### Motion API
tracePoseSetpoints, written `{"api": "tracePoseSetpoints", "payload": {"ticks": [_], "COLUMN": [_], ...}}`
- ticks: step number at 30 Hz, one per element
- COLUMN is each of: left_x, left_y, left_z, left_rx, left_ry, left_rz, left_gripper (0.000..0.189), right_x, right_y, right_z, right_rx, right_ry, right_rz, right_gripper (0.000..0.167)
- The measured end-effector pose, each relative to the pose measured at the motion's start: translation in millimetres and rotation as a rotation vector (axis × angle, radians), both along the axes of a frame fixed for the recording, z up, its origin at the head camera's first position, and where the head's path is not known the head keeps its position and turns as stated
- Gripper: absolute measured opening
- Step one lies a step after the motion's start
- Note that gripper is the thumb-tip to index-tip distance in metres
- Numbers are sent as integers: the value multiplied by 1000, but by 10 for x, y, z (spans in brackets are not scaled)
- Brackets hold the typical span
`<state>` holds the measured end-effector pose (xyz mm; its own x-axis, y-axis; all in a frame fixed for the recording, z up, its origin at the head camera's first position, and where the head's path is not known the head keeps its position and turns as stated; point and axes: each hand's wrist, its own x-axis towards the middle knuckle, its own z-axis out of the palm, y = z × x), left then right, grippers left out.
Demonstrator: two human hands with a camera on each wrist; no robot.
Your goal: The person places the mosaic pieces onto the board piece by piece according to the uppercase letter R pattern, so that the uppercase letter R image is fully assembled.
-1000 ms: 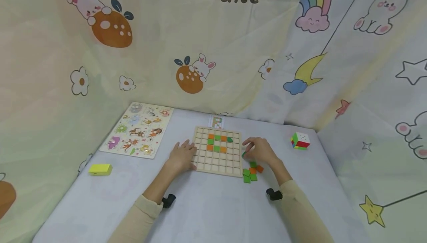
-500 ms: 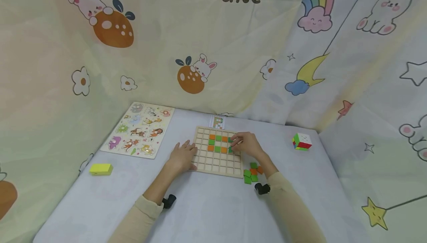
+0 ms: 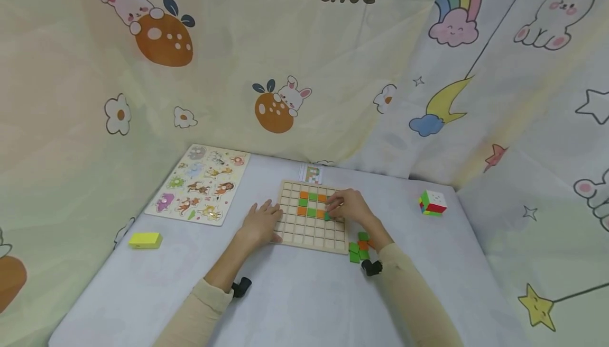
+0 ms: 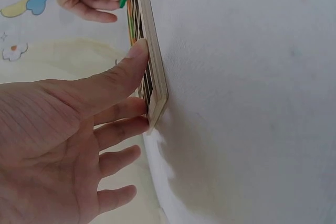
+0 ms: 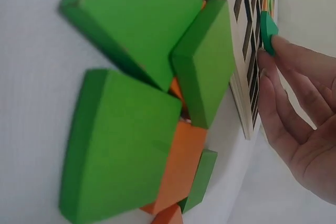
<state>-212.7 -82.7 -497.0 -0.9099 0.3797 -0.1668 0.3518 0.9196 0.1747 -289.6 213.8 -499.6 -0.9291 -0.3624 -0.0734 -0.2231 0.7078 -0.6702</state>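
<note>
My left hand [image 3: 258, 224] rests at the left edge of a wooden grid board [image 3: 309, 232]. In the left wrist view its thumb and two fingertips touch the board's corner, with the fingers fairly straight. Over the right part of the board, my right hand [image 3: 353, 207] pinches a small dark green tile [image 5: 269, 31] between thumb and fingertips. The tile is tilted in the right wrist view. Orange and light green tiles [image 3: 311, 212] sit in the grid's cells in an open-ended outline. The right fingers hide the cells at that outline's right end.
Loose green and orange tiles [image 3: 354, 247] lie heaped by the board's near right corner. A pattern card [image 3: 312, 173] is behind the board. An animal puzzle [image 3: 200, 185] and a yellow block [image 3: 145, 240] lie left; a puzzle cube [image 3: 433, 202] stands right.
My right hand has moved left from beside the board to over its right cells, carrying the dark green tile, which then shifted slightly nearer. My left hand has stayed at the board's edge.
</note>
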Motion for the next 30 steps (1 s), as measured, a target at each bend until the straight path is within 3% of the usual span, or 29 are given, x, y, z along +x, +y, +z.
{"api": "tracePoseSetpoints", "payload": {"ticks": [9,17,23,30], "left_x": [9,19,23,17], "left_y": [22,20,10,3], "left_z": [30,20,3,11], "left_rx": [-9,3,15,6], "left_ry": [12,1,0,-5], "left_rz": [-2,11,8,9], "left_gripper": [85,85,86,86], "right_x": [-53,13,48,79], "right_y": [95,0,-5,-32], "right_z": [-25,-19,-6,-26], "right_rx": [24,3,-12,28], "right_ry": [15,-15,-45,24], "right_rz": [-41,-70,-48,0], "right_gripper": [26,26,32,32]}}
